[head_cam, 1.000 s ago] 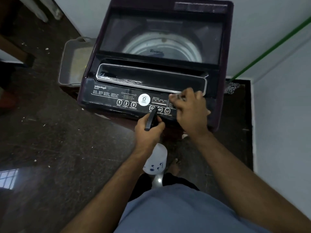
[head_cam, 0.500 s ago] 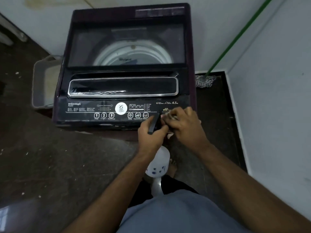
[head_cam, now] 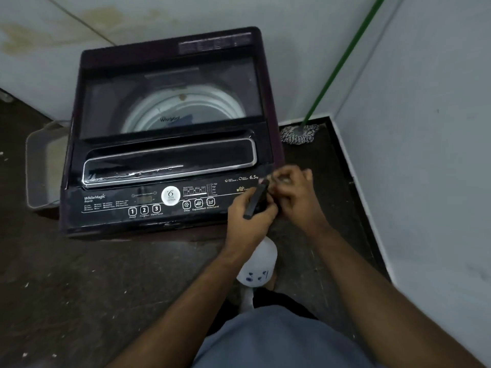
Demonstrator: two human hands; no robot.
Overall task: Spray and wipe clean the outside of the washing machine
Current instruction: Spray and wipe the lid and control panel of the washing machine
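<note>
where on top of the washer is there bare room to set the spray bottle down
The washing machine has bare room on the glass lid, and on the control panel's left end by the brand lettering. The front right corner is crowded: the left hand grips the spray bottle there, with the right hand beside it.

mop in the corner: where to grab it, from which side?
Grip the green handle, which leans bare along the right wall, coming from the left, the open side. The mop head rests on the floor beside the washing machine, boxed in low down.
</note>
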